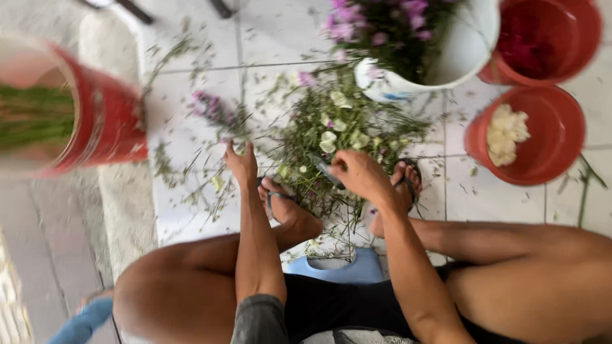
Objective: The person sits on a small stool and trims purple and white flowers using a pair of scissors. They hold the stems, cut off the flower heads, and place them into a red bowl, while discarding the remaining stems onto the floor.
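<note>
Flowers (341,134) lie heaped just beyond both feet; right hand (360,173), nearer, fingers closed on a dark tool (325,169); left hand (241,162) beside the heap, grip unclear.

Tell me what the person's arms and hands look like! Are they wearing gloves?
No gloves. The left hand and right hand are bare, with no rings or watch showing. Both forearms are uncovered. A short grey sleeve covers the left upper arm.
</note>
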